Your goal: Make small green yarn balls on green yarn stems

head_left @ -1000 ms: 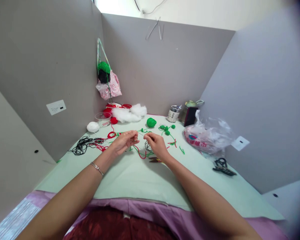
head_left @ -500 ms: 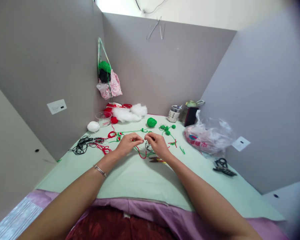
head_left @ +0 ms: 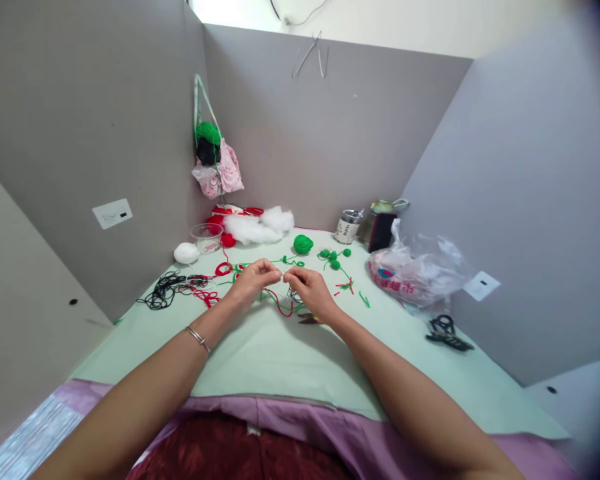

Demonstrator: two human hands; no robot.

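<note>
My left hand (head_left: 255, 281) and my right hand (head_left: 310, 290) meet above the middle of the table, each with thumb and forefinger pinched. Their fingertips almost touch; whatever lies between them is too small to name. Below and between the hands runs a loose red yarn strand (head_left: 282, 308) with green and black strands. Scissors (head_left: 310, 319) lie under my right wrist, partly covered by it. Small green and red pieces show beside my left hand, partly hidden. Behind the hands sits a green yarn ball (head_left: 303, 244).
Tangled black yarn (head_left: 165, 291), a white yarn ball (head_left: 186, 253), a clear plastic cup (head_left: 207, 239) and white stuffing (head_left: 260, 227) lie left and back. Small green balls (head_left: 335, 264), a tin (head_left: 347, 228), a plastic bag (head_left: 420, 272) and a black hair clip (head_left: 449, 335) are rightward. Grey partitions enclose the table.
Both hands have shifted slightly left, and their fingertips have come closer together. The things on the table stay where they were.
</note>
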